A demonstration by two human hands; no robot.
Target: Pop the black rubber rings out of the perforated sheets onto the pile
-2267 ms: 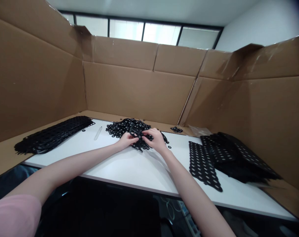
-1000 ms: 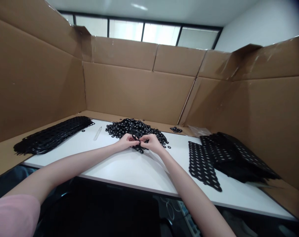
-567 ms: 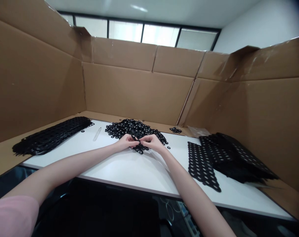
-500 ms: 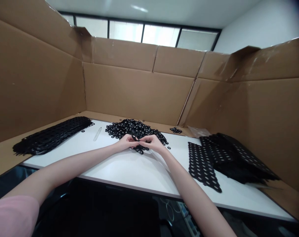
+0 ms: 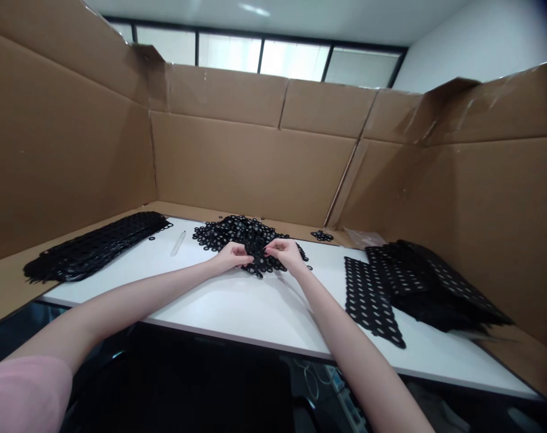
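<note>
My left hand (image 5: 234, 257) is closed in a pinch on the edge of a small black perforated piece (image 5: 256, 254), which looks like joined rings. On its other side, the fingertips of my right hand (image 5: 286, 252) are pinched together at the piece's edge. Behind both hands lies a heap of loose black rings (image 5: 230, 228), and the held piece overlaps it in view, so its exact outline is hard to make out.
A stack of black perforated sheets (image 5: 104, 243) lies at left beside a white pen-like tool (image 5: 178, 243). More black sheets (image 5: 426, 288) and a single perforated sheet (image 5: 372, 300) are at right. Cardboard walls (image 5: 237, 162) surround the white table (image 5: 219, 307).
My hands have moved apart, the right one shifting slightly right. The black piece between them now faces me more and shows more of its surface.
</note>
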